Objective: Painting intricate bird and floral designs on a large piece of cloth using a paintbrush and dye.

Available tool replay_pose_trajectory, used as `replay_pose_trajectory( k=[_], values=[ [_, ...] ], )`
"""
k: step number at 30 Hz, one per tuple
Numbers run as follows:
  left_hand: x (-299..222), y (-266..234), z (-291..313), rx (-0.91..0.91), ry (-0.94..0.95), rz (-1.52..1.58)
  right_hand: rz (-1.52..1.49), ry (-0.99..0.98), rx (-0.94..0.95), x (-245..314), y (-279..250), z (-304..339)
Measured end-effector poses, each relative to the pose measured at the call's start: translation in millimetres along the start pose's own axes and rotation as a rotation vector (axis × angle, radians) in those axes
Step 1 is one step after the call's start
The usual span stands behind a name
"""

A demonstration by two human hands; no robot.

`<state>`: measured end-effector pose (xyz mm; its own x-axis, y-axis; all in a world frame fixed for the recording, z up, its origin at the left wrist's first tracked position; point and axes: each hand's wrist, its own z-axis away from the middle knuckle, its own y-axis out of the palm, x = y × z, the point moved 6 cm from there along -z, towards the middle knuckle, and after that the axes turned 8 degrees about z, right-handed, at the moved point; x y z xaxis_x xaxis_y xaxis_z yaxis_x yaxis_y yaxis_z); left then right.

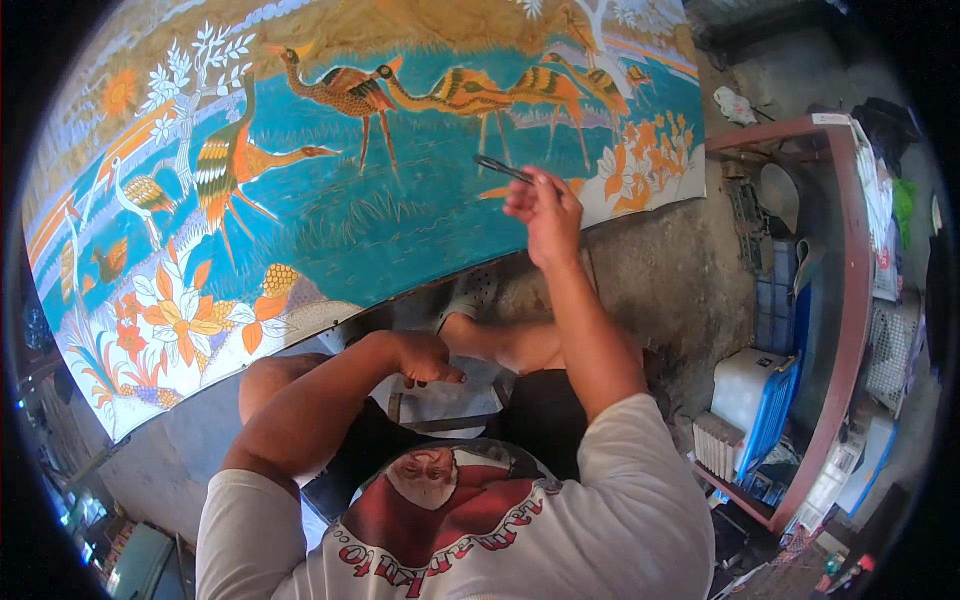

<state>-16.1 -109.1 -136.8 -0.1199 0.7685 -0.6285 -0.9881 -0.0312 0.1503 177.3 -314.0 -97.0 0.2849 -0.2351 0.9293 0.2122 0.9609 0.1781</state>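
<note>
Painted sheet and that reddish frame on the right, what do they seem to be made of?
The painted sheet looks like matte cloth, perhaps canvas: it seems thin, with a slightly uneven lower edge. The reddish frame looks smooth and painted; its even colour leaves wood or metal open.

remotely, i see a slim dark pen-like tool point(503, 168) slanting over a broad sheet point(410, 262) painted with orange birds point(340, 90) on teal.

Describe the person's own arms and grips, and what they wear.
Short, off-white fabric sleeves cover the upper arms; below them, the forearms are uncovered. The left grip and right grip are five-fingered human hands without gloves. No watch or cable shows.
</note>
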Motion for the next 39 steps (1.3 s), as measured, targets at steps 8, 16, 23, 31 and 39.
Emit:
replay_pose_trajectory(
  k=[8,16,23,31,39],
  values=[
    [32.5,-7.4,-19.8,-0.044,-0.155,0.162,-0.081,-0.097,-0.296,40.0,-227.6,111.4],
    [59.1,26.5,7.4,-0.089,-0.105,-0.083,0.116,0.134,-0.999,-28.4,-485.5,325.8],
    [61.6,66.5,23.2,-0.106,-0.398,-0.214,0.202,0.394,-1.093,-123.2,-569.8,461.9],
    [69.6,95.2,61.7,-0.347,-0.512,-0.507,0.420,0.482,-0.984,-183.6,-564.7,452.1],
    [-5.9,125.6,93.8,-0.541,-0.170,-0.470,0.822,0.526,-0.852,-203.6,-601.3,465.8]
  ],
)
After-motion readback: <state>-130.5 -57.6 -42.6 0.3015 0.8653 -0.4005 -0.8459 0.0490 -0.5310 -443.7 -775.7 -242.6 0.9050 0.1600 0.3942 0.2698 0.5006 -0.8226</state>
